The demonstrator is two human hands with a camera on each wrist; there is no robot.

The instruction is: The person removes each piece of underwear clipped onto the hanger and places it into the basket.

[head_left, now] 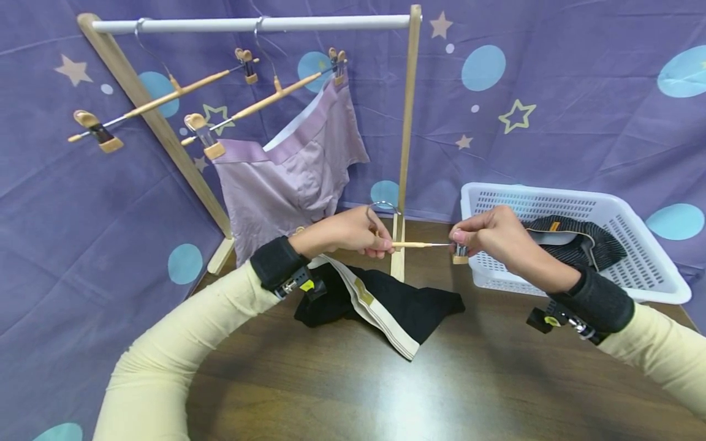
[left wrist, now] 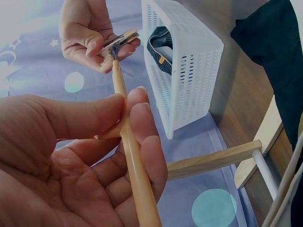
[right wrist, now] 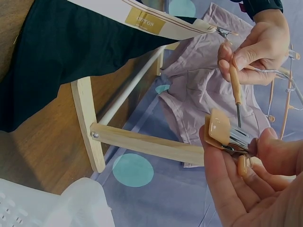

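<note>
My left hand (head_left: 355, 231) grips a pant hanger (head_left: 410, 245) by the middle of its wooden bar, and its metal hook rises above my fingers. At the bar's right end, my right hand (head_left: 499, 236) pinches a wood-tipped clip (right wrist: 219, 126) between thumb and fingers; no cloth shows in that clip's jaws. Black boxer briefs (head_left: 397, 294) with a white waistband (right wrist: 142, 19) hang below my left hand. One corner of the waistband meets the hanger's other clip (right wrist: 223, 32) in the right wrist view.
A wooden rack with a white rod (head_left: 331, 23) stands behind, carrying a bare hanger (head_left: 160, 101) and another holding lilac boxer briefs (head_left: 298, 165). At right, a white basket (head_left: 662, 269) contains dark striped underwear (head_left: 607, 245). All stand on a brown wooden table (head_left: 331, 392).
</note>
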